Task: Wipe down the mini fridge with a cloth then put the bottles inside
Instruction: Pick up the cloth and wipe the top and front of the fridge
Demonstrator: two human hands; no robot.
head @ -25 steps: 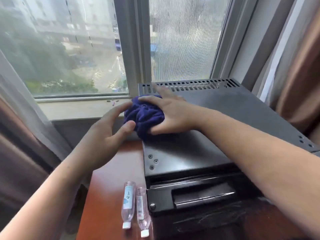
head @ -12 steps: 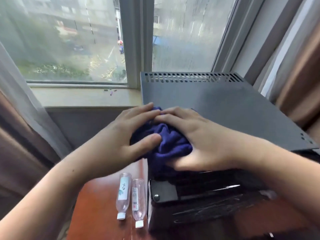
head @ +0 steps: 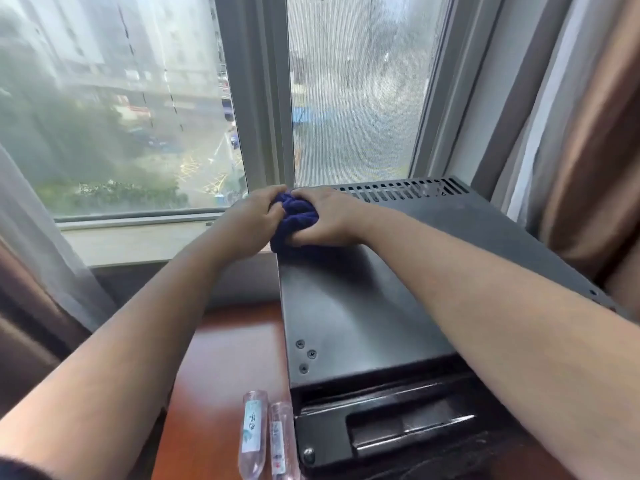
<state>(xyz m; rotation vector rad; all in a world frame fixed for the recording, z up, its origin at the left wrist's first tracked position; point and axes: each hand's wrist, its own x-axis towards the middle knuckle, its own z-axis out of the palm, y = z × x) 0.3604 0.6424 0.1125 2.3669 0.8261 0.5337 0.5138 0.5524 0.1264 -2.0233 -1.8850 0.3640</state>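
Note:
The black mini fridge (head: 363, 306) stands on a reddish wooden table, its door handle facing me at the bottom. A bunched dark-blue cloth (head: 298, 216) lies on the fridge's top at the far left corner. My left hand (head: 249, 223) grips the cloth from the left, fingers curled into it. My right hand (head: 329, 220) grips it from the right and presses it onto the top. Two small clear plastic bottles (head: 266, 441) lie side by side on the table, just left of the fridge's front.
The wooden table (head: 221, 375) stretches left of the fridge. A window with a pale sill (head: 138, 240) runs behind. Brown curtains hang at the left (head: 31, 306) and at the right (head: 588, 168), close to the fridge's right side. Vent slots (head: 398, 192) line the fridge's back edge.
Both hands have carried the cloth from the front left part of the fridge's top back to its far left corner. The bottles have not moved.

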